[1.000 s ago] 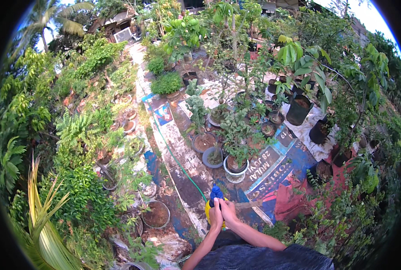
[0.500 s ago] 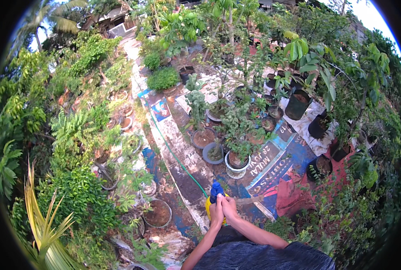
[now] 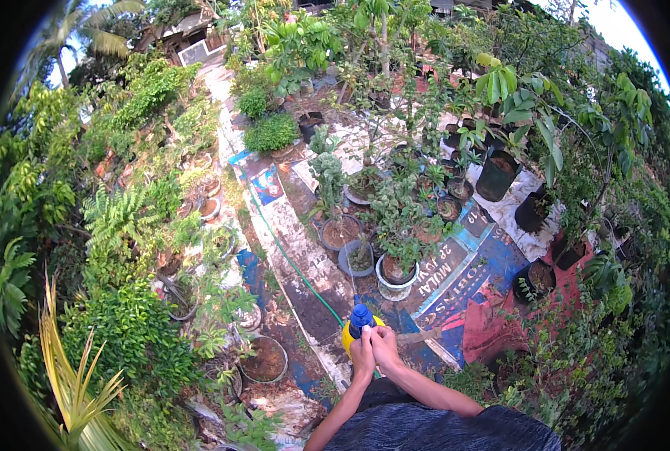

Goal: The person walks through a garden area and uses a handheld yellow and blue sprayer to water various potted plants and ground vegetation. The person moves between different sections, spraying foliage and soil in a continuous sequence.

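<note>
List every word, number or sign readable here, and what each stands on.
Blue printed sheet on the ground: large pale letters and digits, wording not copied here.
Long whitish sheet: faint lettering, too blurred to read.
Yellow-and-blue bottle: no lettering I can make out.

A: Centre, near?
B: Pump sprayer, one; hands at its near side.

A: Beyond it?
B: Shrub planter, ahead and right. Tub pot, just left of the planter. Round pot, behind the tub pot.

A: Left side?
B: Garden hose, lying on ground sheeting, running away from beside the sprayer. Soil-filled pot, farther left. Palm frond, lower left edge.

A: Right side?
B: Banner, flat on the ground, right of the shrub planter. Cloth, right of the banner. Grow bags, behind both.
</note>
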Motion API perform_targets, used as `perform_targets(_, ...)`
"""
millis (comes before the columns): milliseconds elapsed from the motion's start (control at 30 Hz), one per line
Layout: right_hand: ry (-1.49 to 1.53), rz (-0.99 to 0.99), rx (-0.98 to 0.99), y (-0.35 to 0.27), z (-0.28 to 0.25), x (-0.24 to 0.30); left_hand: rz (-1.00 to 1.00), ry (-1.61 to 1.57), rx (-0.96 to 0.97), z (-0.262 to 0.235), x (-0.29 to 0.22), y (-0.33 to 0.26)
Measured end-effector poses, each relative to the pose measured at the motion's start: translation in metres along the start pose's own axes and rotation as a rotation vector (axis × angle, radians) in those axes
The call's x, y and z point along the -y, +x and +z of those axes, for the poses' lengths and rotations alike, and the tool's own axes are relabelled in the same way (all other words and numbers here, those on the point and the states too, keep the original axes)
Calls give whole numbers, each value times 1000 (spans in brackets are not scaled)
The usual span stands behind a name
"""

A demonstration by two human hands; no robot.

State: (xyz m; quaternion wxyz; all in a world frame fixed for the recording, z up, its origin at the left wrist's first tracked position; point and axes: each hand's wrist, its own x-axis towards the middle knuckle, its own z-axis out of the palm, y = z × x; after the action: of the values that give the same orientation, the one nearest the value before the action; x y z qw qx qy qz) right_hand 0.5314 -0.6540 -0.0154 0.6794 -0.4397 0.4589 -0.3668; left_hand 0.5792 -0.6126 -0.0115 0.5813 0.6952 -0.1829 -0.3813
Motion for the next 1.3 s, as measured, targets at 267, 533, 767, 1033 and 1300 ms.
perform_targets(267, 13, 145, -5, 13, -3, -9, -121, 32, -44, 6, -3, 5)
perform_targets(533, 29, 195, -5, 21, -2, -4, -184, 73, -73, 12, -3, 13)
perform_targets(767, -103, 7, 3, 18, 3, 20, -75, -30, -40, 12, -21, 11)
perform_targets(1033, -10, 195, 14, 28, 3, 10, -175, -26, -38, 13, -13, 20)
perform_targets(1300, 26, 253, -13, 30, 1, 3, -261, 47, -9, 12, -11, 23)
